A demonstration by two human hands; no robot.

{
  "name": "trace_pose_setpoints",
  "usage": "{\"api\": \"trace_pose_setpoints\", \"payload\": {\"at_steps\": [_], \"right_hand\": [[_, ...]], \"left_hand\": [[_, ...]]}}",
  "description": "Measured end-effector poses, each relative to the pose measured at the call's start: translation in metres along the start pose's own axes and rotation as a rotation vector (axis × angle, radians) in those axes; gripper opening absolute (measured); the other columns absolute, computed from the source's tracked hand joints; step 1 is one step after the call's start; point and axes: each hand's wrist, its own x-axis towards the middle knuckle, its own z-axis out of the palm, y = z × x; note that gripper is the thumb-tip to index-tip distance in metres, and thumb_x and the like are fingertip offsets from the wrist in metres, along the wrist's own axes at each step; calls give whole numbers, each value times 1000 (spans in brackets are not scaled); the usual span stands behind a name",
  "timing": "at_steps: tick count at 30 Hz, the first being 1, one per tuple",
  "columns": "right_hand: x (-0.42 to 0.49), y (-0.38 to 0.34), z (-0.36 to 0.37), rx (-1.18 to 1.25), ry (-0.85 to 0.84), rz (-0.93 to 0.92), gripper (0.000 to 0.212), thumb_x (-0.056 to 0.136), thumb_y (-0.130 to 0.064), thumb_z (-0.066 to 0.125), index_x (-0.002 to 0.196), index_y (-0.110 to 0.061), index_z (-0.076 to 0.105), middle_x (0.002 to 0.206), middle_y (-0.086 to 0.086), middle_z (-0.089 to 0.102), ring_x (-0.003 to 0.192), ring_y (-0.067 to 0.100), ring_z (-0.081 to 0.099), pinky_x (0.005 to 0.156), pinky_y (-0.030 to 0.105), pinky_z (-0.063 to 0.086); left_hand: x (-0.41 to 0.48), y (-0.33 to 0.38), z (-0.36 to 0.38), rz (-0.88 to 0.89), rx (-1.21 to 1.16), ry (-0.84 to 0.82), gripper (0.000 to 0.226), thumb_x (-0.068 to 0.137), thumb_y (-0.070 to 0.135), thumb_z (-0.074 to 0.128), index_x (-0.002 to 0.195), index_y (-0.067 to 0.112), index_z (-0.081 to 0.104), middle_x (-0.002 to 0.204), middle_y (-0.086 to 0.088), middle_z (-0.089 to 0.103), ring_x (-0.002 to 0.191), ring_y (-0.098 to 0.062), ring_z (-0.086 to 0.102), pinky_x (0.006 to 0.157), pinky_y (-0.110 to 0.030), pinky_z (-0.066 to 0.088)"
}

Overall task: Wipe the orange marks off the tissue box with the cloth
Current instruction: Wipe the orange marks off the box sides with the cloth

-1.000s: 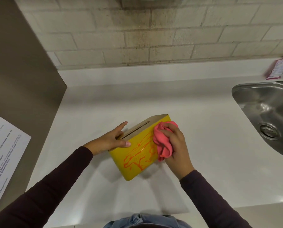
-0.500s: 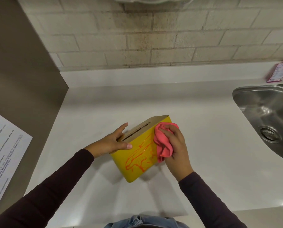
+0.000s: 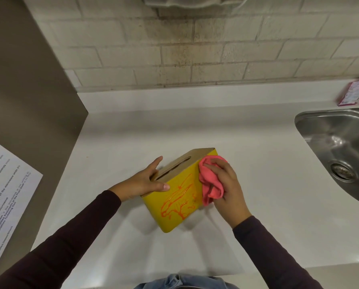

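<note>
A yellow tissue box (image 3: 170,217) with a wooden slotted lid stands on the white counter (image 3: 257,215), turned at an angle. Orange marks (image 3: 178,203) cover the middle of its near yellow face. My left hand (image 3: 143,182) grips the box at its left top edge, thumb on the yellow face. My right hand (image 3: 228,188) holds a bunched pink cloth (image 3: 209,182) pressed against the right end of that face, beside the marks.
A steel sink (image 3: 341,151) is set into the counter at the right. A pink packet (image 3: 356,92) lies on the back ledge near it. A brown panel with a printed paper sheet (image 3: 5,197) stands at the left. A brick wall runs behind.
The cloth and my right hand stay at the right end of the box, shifting only slightly. The orange marks look the same. My left hand keeps its grip.
</note>
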Motion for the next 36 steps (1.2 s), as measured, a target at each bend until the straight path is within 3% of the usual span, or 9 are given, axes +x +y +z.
{"api": "trace_pose_setpoints", "payload": {"at_steps": [3,8,13,19,23,27,31,36], "right_hand": [[-8,-3,9,-49,-78,-58,39,84,-14,64,122,-10,59,127,3,50,121,16,45,103,30,38],[-32,15,-9,-110,-222,-139,41,83,-25,67,122,-19,55,129,-3,46,124,13,42,108,24,32],[-17,15,-19,-70,-124,3,48,76,-18,75,120,-13,59,127,0,48,119,15,45,103,33,39],[-17,-11,10,-25,-177,-24,47,83,-25,58,127,-10,54,130,8,45,124,16,41,104,29,38],[-32,5,-2,-98,-251,-111,47,81,-15,69,125,-12,53,130,7,44,124,16,40,104,31,37],[-23,14,-13,-102,-171,-16,52,73,-17,80,119,-7,59,125,6,47,119,18,45,101,34,40],[-6,-7,3,-19,-89,31,48,81,-29,57,126,-9,56,127,4,47,120,16,43,104,28,37],[-20,-13,15,-59,-213,-65,42,86,-21,58,125,-7,57,127,10,48,123,16,42,102,34,39]], "left_hand": [[0,0,0,-4,-5,7,90,85,26,65,148,38,1,154,-15,24,138,-30,35,108,-41,38],[1,-3,2,-6,8,21,95,83,28,67,148,38,0,155,-15,22,140,-30,31,109,-39,35],[2,-3,3,10,14,7,94,84,28,67,148,38,-1,156,-11,22,142,-26,29,102,-30,34],[2,-1,2,-7,2,7,101,79,34,72,148,37,-2,155,-12,24,134,-29,39,99,-33,42],[1,1,1,-16,-9,4,106,71,40,71,148,37,-2,154,-13,26,134,-31,40,108,-41,40],[1,0,-1,-19,-3,8,94,85,29,65,148,36,-3,157,-14,18,143,-30,26,114,-43,30],[1,2,0,-32,20,7,92,86,28,63,148,36,-4,157,-14,18,143,-30,25,112,-42,33],[1,1,-1,-37,-10,23,96,84,32,67,148,38,-3,157,-16,19,143,-29,26,112,-44,34]]}}
